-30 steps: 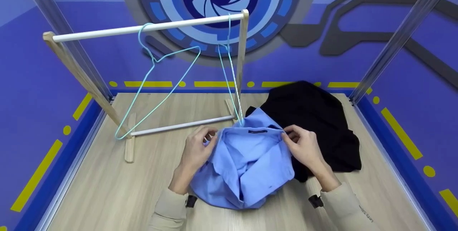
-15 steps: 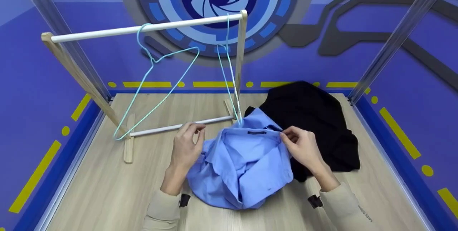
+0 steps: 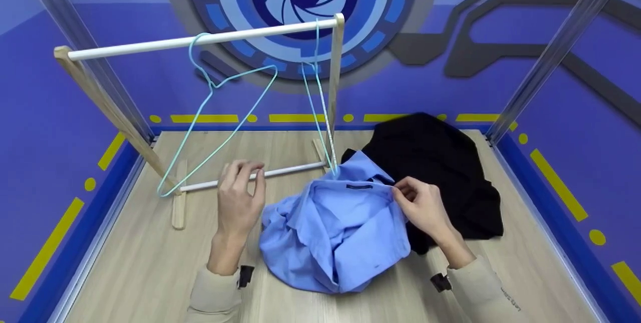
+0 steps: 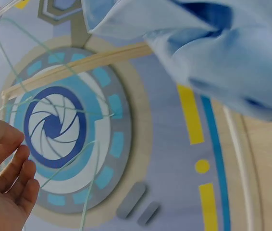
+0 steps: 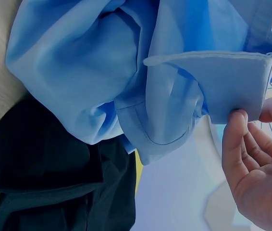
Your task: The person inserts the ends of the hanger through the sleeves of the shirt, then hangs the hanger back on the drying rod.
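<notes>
Blue button-up shirt (image 3: 345, 248) is bunched on the wood-grain table (image 3: 135, 253), mid-width, nearer the near edge than the far one, neckline up, label (image 3: 359, 187) showing inside the collar. Right hand (image 3: 425, 208) has a collar corner pinched between thumb and fingers; right wrist view confirms it. Left hand (image 3: 239, 200) is off the cloth, fingers loosely bent, nothing in them, just beside the shirt and in front of the clothes rack's lower bar (image 3: 295, 168) as the head camera sees it. Rack stands toward the table's far left corner; two light-blue wire hangers hang from its white top rail (image 3: 260, 32): left hanger (image 3: 212, 86) bare, right hanger (image 3: 326, 112) carrying nothing either, seen nearly edge-on. Its lower end overlaps the shirt in the head view; can't tell if they touch. Black garment (image 3: 435, 173) lies crumpled toward the far right corner, partly behind the shirt, no hand on it. Status, my read: early. Collar found and held at one side, that's about it. Shirt body not laid out or smoothed, no hanger in it, both hangers unused, black garment not dealt with.
</notes>
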`<state>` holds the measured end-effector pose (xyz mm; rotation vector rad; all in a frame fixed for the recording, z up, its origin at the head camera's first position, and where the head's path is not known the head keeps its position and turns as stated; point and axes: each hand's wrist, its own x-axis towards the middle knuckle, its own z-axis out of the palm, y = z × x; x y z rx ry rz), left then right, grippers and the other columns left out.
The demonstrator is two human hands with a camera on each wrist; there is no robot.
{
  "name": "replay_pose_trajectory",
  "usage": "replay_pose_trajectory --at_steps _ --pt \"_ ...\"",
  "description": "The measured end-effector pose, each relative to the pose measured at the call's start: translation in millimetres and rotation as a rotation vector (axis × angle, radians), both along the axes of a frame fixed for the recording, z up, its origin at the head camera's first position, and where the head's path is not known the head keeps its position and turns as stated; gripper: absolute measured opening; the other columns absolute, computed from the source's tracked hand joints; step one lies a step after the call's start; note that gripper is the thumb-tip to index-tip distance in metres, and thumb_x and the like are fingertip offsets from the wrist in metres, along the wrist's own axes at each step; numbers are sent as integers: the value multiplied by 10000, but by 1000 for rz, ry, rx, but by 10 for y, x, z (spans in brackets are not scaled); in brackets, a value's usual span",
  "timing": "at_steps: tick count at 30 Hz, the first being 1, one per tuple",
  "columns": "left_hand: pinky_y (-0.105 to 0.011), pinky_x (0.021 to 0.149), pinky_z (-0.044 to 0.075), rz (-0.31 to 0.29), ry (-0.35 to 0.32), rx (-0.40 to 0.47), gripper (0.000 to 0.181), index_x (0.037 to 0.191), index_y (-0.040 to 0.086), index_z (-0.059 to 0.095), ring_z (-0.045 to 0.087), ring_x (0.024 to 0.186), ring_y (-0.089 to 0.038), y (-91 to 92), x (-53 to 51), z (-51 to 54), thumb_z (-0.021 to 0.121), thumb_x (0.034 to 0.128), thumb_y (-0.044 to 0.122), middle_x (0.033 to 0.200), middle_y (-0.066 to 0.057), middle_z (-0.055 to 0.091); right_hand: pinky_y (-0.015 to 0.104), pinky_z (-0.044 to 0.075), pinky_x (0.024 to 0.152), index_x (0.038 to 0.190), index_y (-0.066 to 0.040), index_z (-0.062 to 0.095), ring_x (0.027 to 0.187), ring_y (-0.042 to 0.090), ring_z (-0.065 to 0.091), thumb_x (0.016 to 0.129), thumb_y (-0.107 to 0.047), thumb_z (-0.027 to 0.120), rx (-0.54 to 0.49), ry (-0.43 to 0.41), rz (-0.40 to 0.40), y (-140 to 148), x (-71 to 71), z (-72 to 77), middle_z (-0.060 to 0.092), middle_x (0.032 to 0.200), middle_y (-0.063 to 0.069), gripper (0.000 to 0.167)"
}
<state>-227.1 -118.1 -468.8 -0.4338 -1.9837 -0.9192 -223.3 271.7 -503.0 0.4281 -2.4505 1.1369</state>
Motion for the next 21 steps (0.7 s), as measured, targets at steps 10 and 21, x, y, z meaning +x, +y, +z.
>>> replay_pose_trajectory --at_steps 10,21 --pt "-516 906 401 111 84 49 93 1002 -49 722 558 982 -388 -119 61 211 687 925 -10 1064 -198 625 185 464 536 851 -110 728 577 94 608 900 -47 744 4 -7 -14 2 9 1 663 707 -109 81" --pt "-579 1040 315 297 22 50 361 1252 -68 659 454 1253 -444 -316 106 320 703 909 35 1336 -259 513 201 481 541 858 -101 730 589 92 616 901 -57 749 5 -23 -16 7 16 -12 666 717 -112 64"
